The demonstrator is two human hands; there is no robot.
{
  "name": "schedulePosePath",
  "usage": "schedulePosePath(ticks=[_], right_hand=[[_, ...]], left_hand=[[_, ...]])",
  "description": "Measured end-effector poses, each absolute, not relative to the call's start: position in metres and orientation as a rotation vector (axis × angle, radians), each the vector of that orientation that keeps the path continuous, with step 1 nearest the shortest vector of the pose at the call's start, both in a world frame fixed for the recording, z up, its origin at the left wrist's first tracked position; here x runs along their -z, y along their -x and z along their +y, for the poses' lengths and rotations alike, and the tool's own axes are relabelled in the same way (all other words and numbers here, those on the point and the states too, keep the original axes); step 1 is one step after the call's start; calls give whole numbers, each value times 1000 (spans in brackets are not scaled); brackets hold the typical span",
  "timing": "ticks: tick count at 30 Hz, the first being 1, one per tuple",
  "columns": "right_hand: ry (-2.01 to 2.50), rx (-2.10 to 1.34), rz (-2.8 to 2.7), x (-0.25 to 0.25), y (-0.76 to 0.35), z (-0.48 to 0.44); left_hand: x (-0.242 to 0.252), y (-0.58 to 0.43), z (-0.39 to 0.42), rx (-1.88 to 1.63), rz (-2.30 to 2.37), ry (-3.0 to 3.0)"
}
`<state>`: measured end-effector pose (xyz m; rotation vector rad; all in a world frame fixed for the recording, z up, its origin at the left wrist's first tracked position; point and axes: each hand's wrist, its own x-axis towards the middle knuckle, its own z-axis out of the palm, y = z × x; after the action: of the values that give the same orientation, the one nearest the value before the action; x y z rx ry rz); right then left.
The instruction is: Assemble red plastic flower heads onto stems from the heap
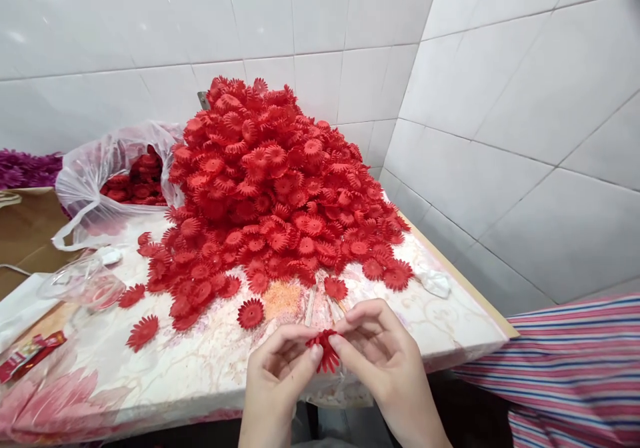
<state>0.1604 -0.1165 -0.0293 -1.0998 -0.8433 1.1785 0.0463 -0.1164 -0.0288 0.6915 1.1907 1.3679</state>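
Between my two hands, over the front edge of the table, is a small red fabric flower (327, 355) with narrow petals. My left hand (285, 371) pinches its left side between thumb and forefinger. On the other side, the thumb and forefinger of my right hand (385, 355) are closed on it too. Just beyond lie a single dark red flower (251, 313) and a heap of orange bits (283, 299). A large pile of red fabric flowers (280, 195) rises behind them against the tiled wall.
Left of the pile, a clear plastic bag (90, 168) holds darker red flowers. A brown paper bag (35, 228), purple flowers (27, 168) and a red wrapper (33, 355) are at far left. Striped cloth (575, 361) hangs at right. White tiled walls (515, 115) meet behind the table.
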Motion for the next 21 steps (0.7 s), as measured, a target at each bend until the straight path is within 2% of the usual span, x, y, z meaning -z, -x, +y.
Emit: schedulePosePath(ticks=[8,15,21], right_hand=[[987,-1212,-851,27,-166,-122],[1002,-785,-949,30,-162,-131],[956,-1169,-707,23,-158,-137]], left_hand=[[25,-47,-121,-1366,1146,-677],[25,-52,-127,-1578,1221,-929],[31,-58,-129,-1771,1183,-1054]])
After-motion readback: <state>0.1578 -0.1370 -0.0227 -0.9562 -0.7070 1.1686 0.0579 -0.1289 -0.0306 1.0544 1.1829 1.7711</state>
